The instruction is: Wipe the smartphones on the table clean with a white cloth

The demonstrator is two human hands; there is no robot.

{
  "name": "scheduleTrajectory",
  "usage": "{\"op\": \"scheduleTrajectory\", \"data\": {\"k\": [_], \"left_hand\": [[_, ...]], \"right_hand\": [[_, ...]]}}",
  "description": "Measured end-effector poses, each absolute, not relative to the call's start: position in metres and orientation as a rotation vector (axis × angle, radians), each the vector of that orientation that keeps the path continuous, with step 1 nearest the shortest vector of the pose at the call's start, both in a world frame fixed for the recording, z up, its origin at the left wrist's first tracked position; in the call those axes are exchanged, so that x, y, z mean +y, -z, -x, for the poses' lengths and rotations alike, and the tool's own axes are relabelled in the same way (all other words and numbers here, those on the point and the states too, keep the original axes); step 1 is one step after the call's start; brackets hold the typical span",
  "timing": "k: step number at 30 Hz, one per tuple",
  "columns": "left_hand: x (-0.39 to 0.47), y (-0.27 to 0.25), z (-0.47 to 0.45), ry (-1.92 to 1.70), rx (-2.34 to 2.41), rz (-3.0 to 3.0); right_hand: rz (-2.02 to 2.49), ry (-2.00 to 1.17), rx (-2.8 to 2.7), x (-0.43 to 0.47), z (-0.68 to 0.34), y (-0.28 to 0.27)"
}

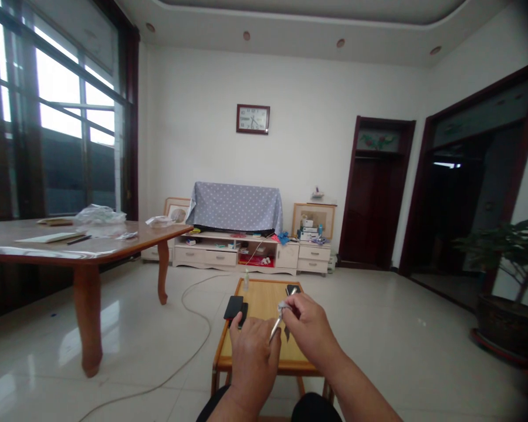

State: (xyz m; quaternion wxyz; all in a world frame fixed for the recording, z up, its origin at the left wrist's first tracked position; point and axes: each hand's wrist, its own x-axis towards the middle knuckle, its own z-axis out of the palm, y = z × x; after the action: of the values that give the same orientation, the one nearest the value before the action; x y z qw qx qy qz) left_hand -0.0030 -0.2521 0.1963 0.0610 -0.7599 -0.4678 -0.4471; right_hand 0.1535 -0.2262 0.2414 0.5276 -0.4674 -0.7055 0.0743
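My left hand (253, 351) is closed around a slim, shiny metal piece (274, 329) that slants up toward the right; its exact kind does not show. Pinched in my right hand (310, 322) is a small grey-white cloth or tissue (283, 306), pressed around the upper part of the metal piece. Both hands are above a low wooden table (264, 290). A black, flat rectangular case (234, 307) lies just beyond my left fingers. Past my right fingers is a small dark object (292, 289), partly hidden.
A small clear bottle (246, 280) stands at the low table's far edge. A larger table (132, 239) with plastic bags is at the left. A cable (209, 328) runs across the floor (158, 346). A potted plant (510, 316) stands at the right, a TV cabinet (206, 256) ahead.
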Motion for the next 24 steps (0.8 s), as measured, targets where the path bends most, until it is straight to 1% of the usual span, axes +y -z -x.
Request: {"op": "scheduleTrajectory", "data": {"k": [6, 9, 13, 18, 20, 24], "left_hand": [[-0.254, -0.197, 0.002, 1.410, -1.397, 2.355], [-0.251, -0.195, 0.002, 1.510, -1.444, 2.406], [-0.243, -0.195, 0.003, 1.756, -1.500, 2.558], [-0.240, -0.197, 0.007, 2.148, -1.549, 2.694], [-0.241, -0.197, 0.008, 2.177, -1.571, 2.718], [-0.242, -0.193, 0.006, 2.054, -1.539, 2.724]], "right_hand": [[1.169, -0.261, -1.455, -0.206, -0.174, -0.247], [1.124, -0.246, -1.465, -0.208, -0.167, -0.241], [1.024, -0.183, -1.596, -0.222, -0.144, -0.231], [1.024, -0.400, -1.296, -0.209, -0.157, -0.236], [1.018, -0.486, -1.230, -0.201, -0.166, -0.236], [0.974, -0.574, -1.211, -0.199, -0.168, -0.235]]}}
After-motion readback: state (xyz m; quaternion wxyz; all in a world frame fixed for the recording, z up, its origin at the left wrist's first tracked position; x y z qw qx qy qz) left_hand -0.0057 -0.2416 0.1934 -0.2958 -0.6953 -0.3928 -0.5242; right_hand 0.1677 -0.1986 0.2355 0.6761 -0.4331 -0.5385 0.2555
